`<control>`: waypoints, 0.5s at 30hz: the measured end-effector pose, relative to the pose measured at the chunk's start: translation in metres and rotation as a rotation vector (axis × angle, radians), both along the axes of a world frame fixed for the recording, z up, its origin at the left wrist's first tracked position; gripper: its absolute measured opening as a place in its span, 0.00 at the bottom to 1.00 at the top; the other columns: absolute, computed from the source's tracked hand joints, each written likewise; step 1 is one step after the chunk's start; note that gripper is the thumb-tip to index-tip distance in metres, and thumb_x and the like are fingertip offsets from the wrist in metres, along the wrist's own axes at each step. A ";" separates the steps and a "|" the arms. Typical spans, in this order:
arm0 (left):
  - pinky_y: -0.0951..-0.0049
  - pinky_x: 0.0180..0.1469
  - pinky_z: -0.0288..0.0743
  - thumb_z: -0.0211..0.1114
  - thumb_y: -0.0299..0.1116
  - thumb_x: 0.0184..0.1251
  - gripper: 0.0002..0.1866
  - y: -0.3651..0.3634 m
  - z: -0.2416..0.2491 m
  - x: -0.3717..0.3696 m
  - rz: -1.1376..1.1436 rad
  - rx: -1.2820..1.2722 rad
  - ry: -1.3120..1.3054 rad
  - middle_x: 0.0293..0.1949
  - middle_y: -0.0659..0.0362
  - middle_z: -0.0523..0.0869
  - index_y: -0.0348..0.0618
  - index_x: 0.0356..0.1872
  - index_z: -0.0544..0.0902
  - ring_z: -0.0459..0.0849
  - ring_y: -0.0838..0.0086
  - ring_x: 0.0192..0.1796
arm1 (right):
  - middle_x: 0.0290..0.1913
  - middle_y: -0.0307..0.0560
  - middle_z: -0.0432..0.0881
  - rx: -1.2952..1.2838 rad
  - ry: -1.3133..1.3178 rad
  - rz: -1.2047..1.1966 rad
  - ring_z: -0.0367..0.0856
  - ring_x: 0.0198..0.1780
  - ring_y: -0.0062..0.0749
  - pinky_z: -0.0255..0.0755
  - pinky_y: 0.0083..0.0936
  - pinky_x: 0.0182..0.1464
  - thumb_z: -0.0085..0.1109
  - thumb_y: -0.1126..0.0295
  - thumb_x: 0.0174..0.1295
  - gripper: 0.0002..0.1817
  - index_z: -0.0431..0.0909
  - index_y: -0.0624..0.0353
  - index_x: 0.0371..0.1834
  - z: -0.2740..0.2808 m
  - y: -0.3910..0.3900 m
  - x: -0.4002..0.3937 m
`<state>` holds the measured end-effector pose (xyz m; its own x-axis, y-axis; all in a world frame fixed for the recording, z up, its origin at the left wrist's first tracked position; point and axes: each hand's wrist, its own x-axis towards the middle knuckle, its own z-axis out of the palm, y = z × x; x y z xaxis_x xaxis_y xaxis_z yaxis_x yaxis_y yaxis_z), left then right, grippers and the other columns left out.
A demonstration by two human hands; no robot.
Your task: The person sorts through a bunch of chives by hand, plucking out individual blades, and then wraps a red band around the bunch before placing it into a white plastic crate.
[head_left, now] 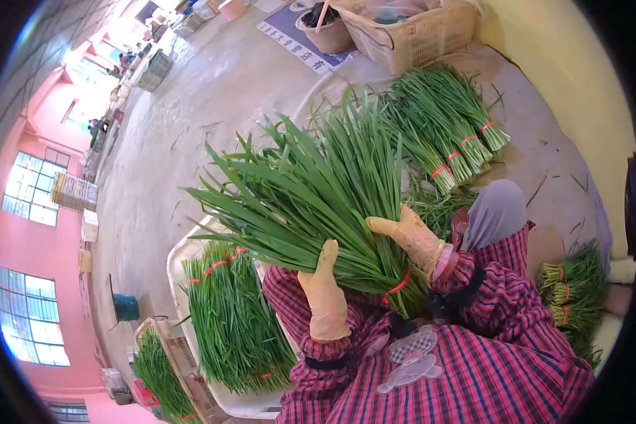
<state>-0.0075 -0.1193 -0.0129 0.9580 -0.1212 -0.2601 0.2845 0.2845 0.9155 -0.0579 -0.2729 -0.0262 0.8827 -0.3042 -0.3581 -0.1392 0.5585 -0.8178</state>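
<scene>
A large bundle of long green leafy stalks (318, 191) fans out in front of my body, with a red band (398, 286) round its lower end near my lap. My left hand (325, 293), in a pale glove, is wrapped round the near-left side of the bundle with its thumb up. My right hand (411, 240), gloved too, grips the right side above the band, thumb lying across the leaves. The fingers of both hands are partly hidden behind the stalks.
Banded bundles (449, 131) lie on the floor sheet ahead right. A white tray (179, 272) with more greens stands at left, beside a crate (180, 353). Small bundles (564, 293) lie at far right. A basket (420, 39) stands at the top. A blue-green bucket (126, 308) is farther left.
</scene>
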 end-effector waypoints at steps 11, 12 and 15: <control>0.67 0.58 0.75 0.66 0.30 0.67 0.26 0.006 0.000 0.001 -0.078 0.029 -0.015 0.57 0.55 0.79 0.36 0.64 0.72 0.80 0.68 0.56 | 0.50 0.46 0.84 0.069 -0.052 -0.009 0.82 0.49 0.30 0.76 0.28 0.54 0.66 0.67 0.63 0.23 0.75 0.65 0.58 -0.010 0.001 -0.001; 0.67 0.59 0.75 0.66 0.30 0.67 0.26 0.007 -0.001 0.001 -0.073 0.051 -0.035 0.58 0.55 0.79 0.35 0.64 0.71 0.80 0.68 0.57 | 0.50 0.46 0.85 0.065 -0.052 -0.012 0.82 0.48 0.30 0.76 0.28 0.53 0.66 0.67 0.63 0.22 0.75 0.65 0.57 -0.011 0.001 0.000; 0.70 0.60 0.73 0.68 0.25 0.65 0.22 0.003 0.003 0.000 -0.025 -0.024 0.013 0.55 0.57 0.83 0.35 0.60 0.77 0.81 0.71 0.54 | 0.52 0.46 0.83 0.085 0.010 0.028 0.81 0.51 0.30 0.74 0.28 0.56 0.66 0.67 0.63 0.25 0.73 0.66 0.61 0.002 0.000 -0.004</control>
<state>-0.0079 -0.1160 -0.0096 0.9511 -0.1516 -0.2693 0.3038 0.2993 0.9045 -0.0619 -0.2733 -0.0247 0.8865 -0.2479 -0.3907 -0.1637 0.6216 -0.7660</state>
